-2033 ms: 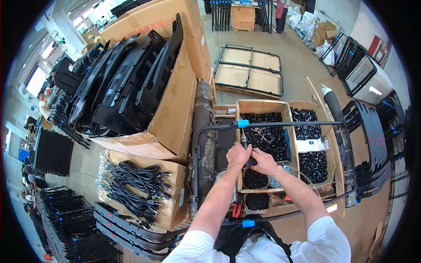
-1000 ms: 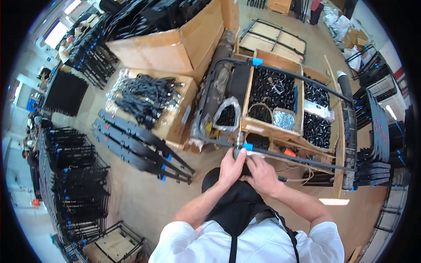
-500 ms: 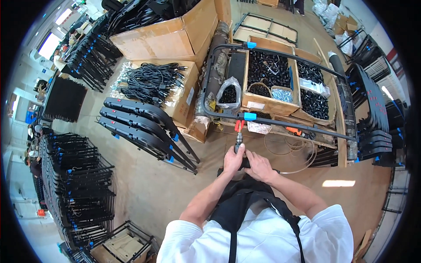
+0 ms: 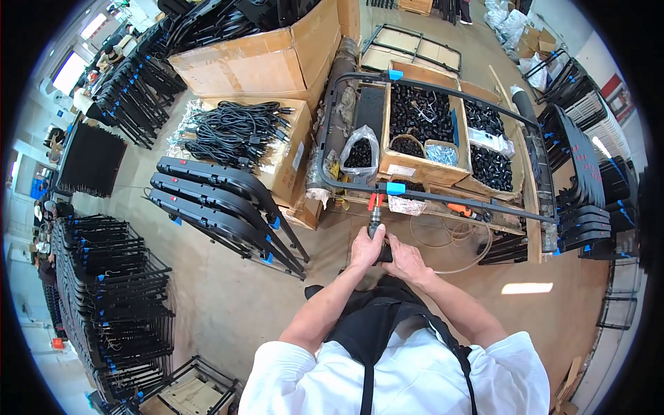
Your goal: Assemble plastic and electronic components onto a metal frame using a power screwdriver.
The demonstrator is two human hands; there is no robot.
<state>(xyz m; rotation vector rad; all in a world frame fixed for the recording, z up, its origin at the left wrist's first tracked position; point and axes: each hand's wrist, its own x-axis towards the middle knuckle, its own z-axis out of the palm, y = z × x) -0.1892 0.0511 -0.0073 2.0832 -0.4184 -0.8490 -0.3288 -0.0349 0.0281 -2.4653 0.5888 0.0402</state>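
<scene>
Power driver [image 4: 375, 216] sits just this side of black frame [image 4: 456, 199], nose toward its near rail, contact unclear, left hand [image 4: 366, 248] and right hand [image 4: 407, 260] both gripping it, wooden parts box [image 4: 427, 173] beyond that rail.

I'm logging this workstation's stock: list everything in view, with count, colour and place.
Power tool: one, black and silver, centre
Long frame: one, black, spanning bins
Small parts: many, black, in bins
Metal pieces: many, silver, in bins
Plastic bag: one, clear, left of bins
Second tool: one, orange and black, nearer than bins
Tubing: uncounted, beige, looped nearby
Cartons: several, brown, upper left
Cables: many, black, on lower carton
Curved frames: three, black, left
Stacked frames: many, black, left and right
Sacks: several, white, upper right
Other people: several, colours unclear, far left
Shirt: one, white, lower edge
Left hand: one, bare, on power tool
Right hand: one, bare, same tool
</scene>
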